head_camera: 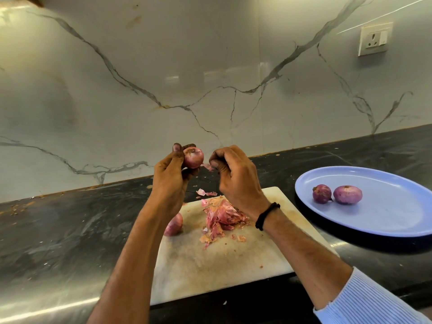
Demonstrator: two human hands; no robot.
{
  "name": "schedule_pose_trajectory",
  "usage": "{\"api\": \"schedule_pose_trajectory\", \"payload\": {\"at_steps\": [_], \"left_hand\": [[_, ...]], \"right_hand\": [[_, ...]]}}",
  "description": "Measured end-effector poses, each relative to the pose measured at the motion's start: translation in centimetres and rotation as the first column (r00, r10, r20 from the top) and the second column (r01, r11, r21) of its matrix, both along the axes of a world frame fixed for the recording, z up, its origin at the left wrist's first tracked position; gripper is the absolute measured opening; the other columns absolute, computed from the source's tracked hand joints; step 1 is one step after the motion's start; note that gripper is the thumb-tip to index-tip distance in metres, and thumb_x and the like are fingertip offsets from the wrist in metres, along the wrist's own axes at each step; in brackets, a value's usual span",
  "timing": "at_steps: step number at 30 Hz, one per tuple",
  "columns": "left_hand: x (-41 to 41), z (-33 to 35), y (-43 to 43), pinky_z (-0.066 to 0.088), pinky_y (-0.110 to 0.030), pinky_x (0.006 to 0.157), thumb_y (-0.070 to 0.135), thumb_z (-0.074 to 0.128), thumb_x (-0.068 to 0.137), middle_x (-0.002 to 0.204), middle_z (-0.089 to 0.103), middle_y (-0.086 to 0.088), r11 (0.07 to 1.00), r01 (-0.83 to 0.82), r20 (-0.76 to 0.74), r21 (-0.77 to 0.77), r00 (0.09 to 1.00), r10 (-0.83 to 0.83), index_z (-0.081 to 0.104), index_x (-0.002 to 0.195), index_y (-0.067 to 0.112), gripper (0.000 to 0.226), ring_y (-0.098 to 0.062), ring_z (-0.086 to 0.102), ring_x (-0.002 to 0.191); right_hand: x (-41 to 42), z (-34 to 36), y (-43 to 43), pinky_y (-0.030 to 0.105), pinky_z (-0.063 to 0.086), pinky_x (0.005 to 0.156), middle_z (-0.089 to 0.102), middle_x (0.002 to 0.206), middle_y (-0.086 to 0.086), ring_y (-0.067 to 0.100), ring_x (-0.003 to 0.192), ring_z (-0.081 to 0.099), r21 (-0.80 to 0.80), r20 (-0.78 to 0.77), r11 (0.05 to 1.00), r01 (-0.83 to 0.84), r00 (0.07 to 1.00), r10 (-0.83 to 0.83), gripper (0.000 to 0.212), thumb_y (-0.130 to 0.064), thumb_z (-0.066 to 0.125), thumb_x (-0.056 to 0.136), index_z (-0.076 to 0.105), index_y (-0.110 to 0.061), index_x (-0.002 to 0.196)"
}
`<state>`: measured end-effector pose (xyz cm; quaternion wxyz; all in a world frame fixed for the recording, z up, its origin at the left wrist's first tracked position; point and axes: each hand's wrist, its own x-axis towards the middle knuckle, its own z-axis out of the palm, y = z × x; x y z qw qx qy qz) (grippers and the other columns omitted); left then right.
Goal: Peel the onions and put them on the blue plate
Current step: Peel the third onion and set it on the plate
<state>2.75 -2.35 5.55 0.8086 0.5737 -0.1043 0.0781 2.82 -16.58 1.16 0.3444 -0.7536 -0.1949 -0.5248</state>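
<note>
1. White marble wall (210,66) stands at the back, and a dark desk (58,230) runs below it. On the desk lies a white board (210,265).
2. Our left hand (170,181) is held up above the board. Its fingers and thumb curl round a red onion (194,157) and hold it.
3. Our right hand (236,178) is just beside that onion. Its thumb and fingers pinch a thin strip of skin (207,166) that hangs off the onion's side.
4. We think this is the peeling step, and this onion is partly done.
5. To do it well, we should hold the onion firm but not squeeze it. We should pull the strip slowly down along the onion, so it comes off in one long piece and does not tear.
6. Then we can turn the onion a little in the left hand and pick up the next loose edge.
7. Dry skin is thin and can snap, so a pinch close to the onion works best.
8. We can let the skin drop on the pile of skins (222,216) on the board.
9. The blue plate (385,220) sits on the desk to the right of the board. A small onion (322,194) and a bigger onion (347,194) lie on it side by side, and both look peeled.
10. One more onion (174,226) waits on the board, partly hidden by our left arm.
</note>
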Motion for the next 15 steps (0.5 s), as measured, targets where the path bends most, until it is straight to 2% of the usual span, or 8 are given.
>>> {"api": "schedule_pose_trajectory", "payload": {"at_steps": [2,6,9,12,15], "left_hand": [[-0.03,0.13,0.09,0.056,-0.034,0.091,0.032,0.046,0.103,0.101,0.069,-0.005,1.000,-0.011,-0.017,-0.027,1.000,0.010,0.066,0.096,0.015,0.028,-0.022,0.066,0.098],[-0.04,-0.17,0.11,0.057,-0.031,0.090,0.032,0.045,0.104,0.101,0.071,-0.002,0.999,0.017,-0.003,0.040,1.000,-0.017,0.067,0.098,0.018,0.027,-0.019,0.069,0.096],[0.06,-0.36,0.23,0.059,-0.027,0.085,0.032,0.044,0.104,0.091,0.076,0.005,0.996,0.055,0.019,0.076,0.998,-0.056,0.070,0.101,0.019,0.029,-0.015,0.072,0.093],[0.05,-0.50,0.33,0.058,-0.030,0.088,0.032,0.043,0.103,0.094,0.077,0.004,0.990,0.100,0.044,0.104,0.994,-0.105,0.070,0.109,0.015,0.032,-0.015,0.072,0.096],[0.02,-0.67,0.41,0.057,-0.033,0.092,0.032,0.043,0.102,0.101,0.076,0.002,0.982,0.120,0.070,0.146,0.989,-0.132,0.069,0.116,0.012,0.035,-0.014,0.071,0.098]], "right_hand": [[-0.11,0.00,-0.05,0.003,0.041,0.079,0.061,0.094,0.007,0.003,0.086,0.049,-0.002,-0.012,1.000,-0.008,1.000,0.008,0.008,0.004,0.063,0.092,0.064,-0.002,0.097],[-0.52,0.11,0.02,0.009,0.047,0.089,0.064,0.109,0.008,0.010,0.101,0.059,0.012,-0.054,0.999,-0.051,0.997,0.052,0.027,0.006,0.064,0.090,0.062,-0.004,0.116],[-0.65,0.37,0.05,0.013,0.049,0.090,0.065,0.111,0.009,0.012,0.103,0.060,0.018,-0.021,0.997,-0.079,0.997,0.079,0.023,-0.005,0.063,0.095,0.063,-0.004,0.119],[-0.66,0.41,0.01,0.013,0.049,0.089,0.066,0.109,0.010,0.014,0.101,0.060,0.027,-0.008,0.996,-0.081,0.997,0.081,0.023,-0.012,0.061,0.097,0.065,-0.003,0.118],[-0.57,0.29,0.09,0.011,0.048,0.086,0.064,0.102,0.009,0.012,0.096,0.059,0.037,0.004,0.997,-0.065,0.998,0.065,0.015,-0.010,0.064,0.095,0.067,-0.004,0.109]]}}
